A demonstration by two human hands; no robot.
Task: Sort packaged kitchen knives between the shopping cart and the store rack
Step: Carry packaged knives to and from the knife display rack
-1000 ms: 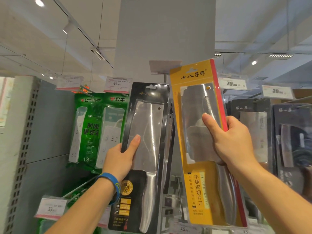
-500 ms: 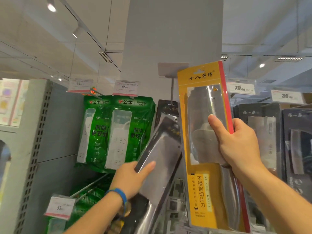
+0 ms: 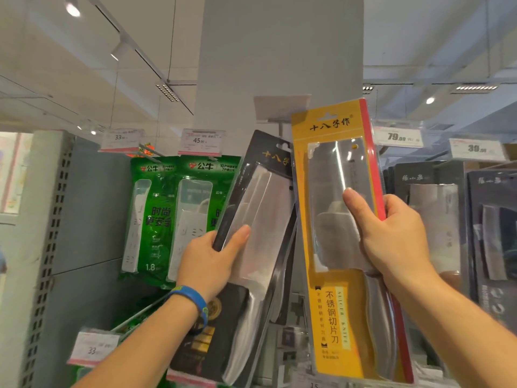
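Lifted back up, my left hand point(image 3: 208, 261) grips the tilted black card-and-plastic cleaver pack point(image 3: 265, 208) left of my right hand point(image 3: 397, 242) clamping the yellow cleaver pack point(image 3: 333, 317); probably rehanging.

Retail shop, housewares aisle.
- Price tags on peg hooks: 45 tag point(image 3: 201, 141) at 11 o'clock, 79 tag point(image 3: 398, 137) at 2 o'clock, 33 tag point(image 3: 92, 348) at 7 o'clock.
- Green carded power strips point(image 3: 193, 217) hang side by side at 9 o'clock.
- Dark packaged knives point(image 3: 430, 219) hang at 3 o'clock.
- Slotted rack upright point(image 3: 53, 247) at 8 o'clock.
- Track spotlights point(image 3: 119, 50) overhead at 11 o'clock.
- Black carded cleaver point(image 3: 265, 214) and yellow carded cleaver point(image 3: 333, 312) at centre: sealed blister packs, printed branding, hang slots.
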